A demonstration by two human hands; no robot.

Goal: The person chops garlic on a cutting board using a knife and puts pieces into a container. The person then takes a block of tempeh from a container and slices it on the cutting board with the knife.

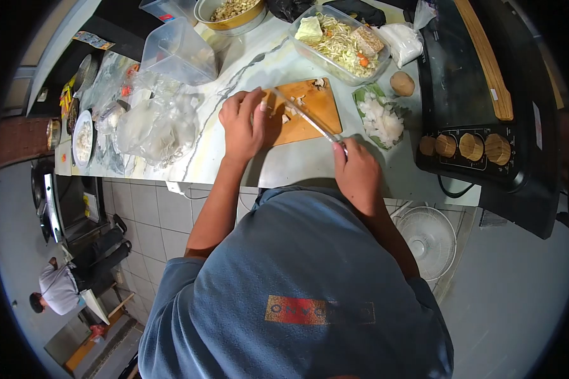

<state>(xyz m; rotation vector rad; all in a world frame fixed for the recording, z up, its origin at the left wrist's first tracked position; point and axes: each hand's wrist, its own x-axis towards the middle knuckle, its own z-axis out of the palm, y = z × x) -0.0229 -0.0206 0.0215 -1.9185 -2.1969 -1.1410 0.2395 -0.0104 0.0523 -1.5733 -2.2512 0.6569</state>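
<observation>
My right hand [358, 174] is closed around the handle of a knife [310, 119], whose blade points up and left over the wooden cutting board [324, 107]. Small pale, dark-edged pieces [299, 100] are scattered on the board. At the board's left edge is my left hand [241, 123], its fingers curled in near the knife tip; whatever they hold is too small to make out. Just right of the board, shredded white food [382, 121] is heaped on a green wrapper.
Behind the board stands a clear tub of noodles and vegetables [341, 47]. A brown round item [402, 83] and a bag of white powder [401, 44] sit nearby. Plastic bags [155, 126] and an upturned clear container [178, 54] are left; a black stove [487, 151] is right.
</observation>
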